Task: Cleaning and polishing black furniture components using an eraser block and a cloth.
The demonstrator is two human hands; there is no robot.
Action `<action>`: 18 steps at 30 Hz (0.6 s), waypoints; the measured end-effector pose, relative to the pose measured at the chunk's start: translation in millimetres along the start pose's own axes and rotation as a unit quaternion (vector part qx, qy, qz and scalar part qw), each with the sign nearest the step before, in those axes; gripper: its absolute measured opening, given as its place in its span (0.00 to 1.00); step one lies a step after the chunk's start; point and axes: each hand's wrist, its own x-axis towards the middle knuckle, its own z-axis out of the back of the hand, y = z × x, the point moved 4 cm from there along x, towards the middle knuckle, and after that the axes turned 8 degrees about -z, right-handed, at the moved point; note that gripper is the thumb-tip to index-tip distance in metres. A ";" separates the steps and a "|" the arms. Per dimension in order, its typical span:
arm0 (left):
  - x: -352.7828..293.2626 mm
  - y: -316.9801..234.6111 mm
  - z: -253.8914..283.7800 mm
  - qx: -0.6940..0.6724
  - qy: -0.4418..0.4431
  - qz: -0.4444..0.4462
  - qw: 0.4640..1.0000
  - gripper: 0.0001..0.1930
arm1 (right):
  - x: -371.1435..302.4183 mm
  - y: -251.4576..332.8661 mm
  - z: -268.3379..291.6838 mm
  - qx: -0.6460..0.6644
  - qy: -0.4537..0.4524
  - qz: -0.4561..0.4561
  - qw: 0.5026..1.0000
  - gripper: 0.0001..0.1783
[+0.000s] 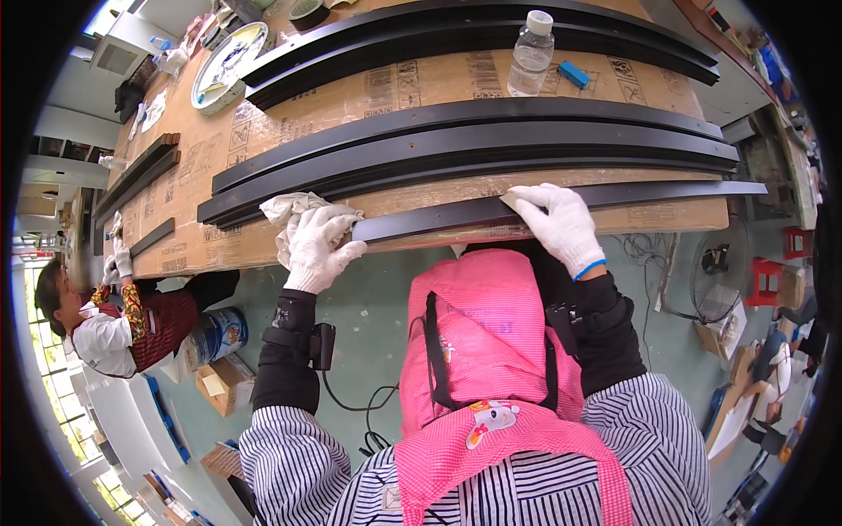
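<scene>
A long black strip [438,216] lies along the near edge of the table. My left hand [317,244], in a white knit glove, is closed over a crumpled white cloth [285,209] at the strip's left end. My right hand [561,226], gloved in white with a blue cuff edge, grips the strip near its middle, fingers over the top. Something small and tan shows at its fingertips; I cannot make out what. Just beyond lies a stack of black strips [474,143], and farther back another stack of black strips [456,37].
A clear bottle [531,57] with white cap and a blue block [574,74] stand between the stacks. A round, stained white tray [230,66] sits far left on the cardboard-covered table [289,131]. At the left edge a co-worker [123,324] handles strips. A fan [715,259] stands right.
</scene>
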 end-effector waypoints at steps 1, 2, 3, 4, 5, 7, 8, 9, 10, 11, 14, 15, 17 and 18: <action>-0.8 0.3 1.4 0.001 -0.001 0.003 1.000 0.26 | -2.2 6.5 -2.0 -0.012 -0.002 -0.002 1.000 0.17; -1.8 0.9 2.1 0.000 0.000 0.004 1.000 0.26 | -3.5 11.9 -3.4 -0.024 -0.003 -0.005 1.000 0.16; -2.9 1.3 2.9 0.003 -0.002 0.004 1.000 0.26 | -3.0 14.0 -5.9 -0.024 -0.001 -0.005 1.000 0.16; -1.4 0.9 2.7 0.003 -0.003 0.002 1.000 0.26 | -2.1 14.7 -7.6 -0.032 0.004 -0.008 0.999 0.16; -0.5 -0.2 2.8 0.005 -0.005 -0.001 1.000 0.26 | -1.5 15.1 -9.3 -0.040 0.010 -0.012 0.999 0.16; 0.4 -2.6 2.8 0.004 -0.005 -0.002 1.000 0.26 | -1.0 17.9 -12.5 -0.045 0.018 -0.001 0.999 0.16; 0.9 -3.0 2.6 0.005 -0.006 -0.001 1.000 0.26 | -0.7 20.1 -14.3 -0.047 0.027 0.011 0.998 0.16; 1.2 -2.4 2.1 0.003 -0.005 -0.002 1.000 0.26 | 0.3 20.7 -15.8 -0.055 0.042 0.002 0.998 0.16; 0.7 -2.1 2.2 0.003 -0.007 0.000 1.000 0.26 | 0.4 19.9 -15.4 -0.057 0.043 0.002 0.997 0.16; 0.5 -1.9 2.3 0.004 -0.008 0.001 1.000 0.26 | 0.5 19.0 -14.0 -0.052 0.033 -0.001 0.998 0.16; 2.1 -5.0 5.5 0.002 0.001 -0.008 1.000 0.27 | -1.9 19.1 -11.4 -0.041 0.035 -0.002 0.999 0.16; 2.7 -6.0 5.1 0.000 0.001 -0.007 1.000 0.27 | -3.0 19.4 -11.4 -0.034 0.047 -0.001 0.998 0.16; 1.5 -5.5 5.2 0.005 0.000 -0.007 1.000 0.27 | -0.7 19.2 -12.9 -0.029 0.041 0.001 0.999 0.15; -0.1 -4.7 5.1 0.005 0.000 -0.006 1.000 0.27 | 0.0 19.4 -13.4 -0.023 0.034 0.004 0.999 0.15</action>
